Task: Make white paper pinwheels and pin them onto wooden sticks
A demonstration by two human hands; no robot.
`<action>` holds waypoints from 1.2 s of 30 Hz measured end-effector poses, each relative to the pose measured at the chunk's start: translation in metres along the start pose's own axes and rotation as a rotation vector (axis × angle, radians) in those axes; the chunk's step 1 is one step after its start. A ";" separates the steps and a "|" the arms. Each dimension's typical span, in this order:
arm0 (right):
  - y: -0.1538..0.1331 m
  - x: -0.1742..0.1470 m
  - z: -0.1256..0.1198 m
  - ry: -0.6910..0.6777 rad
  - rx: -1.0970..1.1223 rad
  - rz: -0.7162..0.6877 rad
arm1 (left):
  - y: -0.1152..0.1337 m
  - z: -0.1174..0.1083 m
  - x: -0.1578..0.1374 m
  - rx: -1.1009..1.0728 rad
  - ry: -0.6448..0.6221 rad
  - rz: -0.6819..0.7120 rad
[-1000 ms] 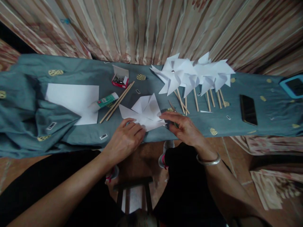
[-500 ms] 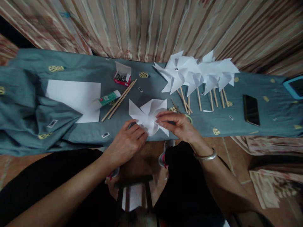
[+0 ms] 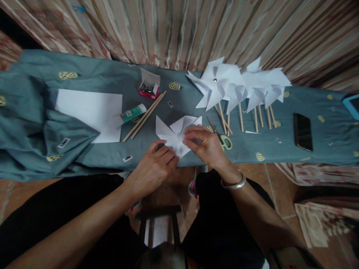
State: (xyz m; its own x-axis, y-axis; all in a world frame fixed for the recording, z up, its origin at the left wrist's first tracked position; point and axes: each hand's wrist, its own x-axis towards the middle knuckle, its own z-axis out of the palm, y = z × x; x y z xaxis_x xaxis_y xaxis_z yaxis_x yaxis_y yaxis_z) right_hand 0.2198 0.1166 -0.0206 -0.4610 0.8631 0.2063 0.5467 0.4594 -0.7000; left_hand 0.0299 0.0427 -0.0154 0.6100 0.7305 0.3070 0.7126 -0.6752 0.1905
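Observation:
A white paper pinwheel without a stick lies near the front edge of the cloth-covered table. My left hand is closed on its lower left part, with the fingers curled at the paper's edge. From the right, my right hand pinches a folded blade close to the middle. The fingertips hide part of the centre, so I cannot tell whether a pin is there. Just right of that hand lie scissors with green handles.
Finished pinwheels on wooden sticks lie at the back right. Leftward are two loose sticks, a glue stick, a red box of metal pins and white paper sheets. A phone lies at right.
My right hand has shifted slightly left and in toward the pinwheel's middle, uncovering more of the scissors' handles. My left hand stays at the lower left. The whole view has shifted a little.

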 end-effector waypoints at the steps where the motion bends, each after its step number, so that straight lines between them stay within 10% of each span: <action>1: -0.001 0.001 0.001 -0.005 -0.007 -0.005 | 0.000 0.000 0.000 -0.002 -0.005 -0.003; 36: -0.003 0.003 0.010 -0.006 -0.093 0.019 | 0.000 0.003 -0.003 0.026 -0.027 0.009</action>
State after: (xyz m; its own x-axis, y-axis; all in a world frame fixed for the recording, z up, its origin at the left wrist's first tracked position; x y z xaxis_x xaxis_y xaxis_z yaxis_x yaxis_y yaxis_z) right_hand 0.2099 0.1152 -0.0242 -0.4540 0.8707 0.1889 0.6179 0.4604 -0.6373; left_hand 0.0289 0.0411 -0.0194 0.6255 0.7271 0.2828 0.7155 -0.6792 0.1637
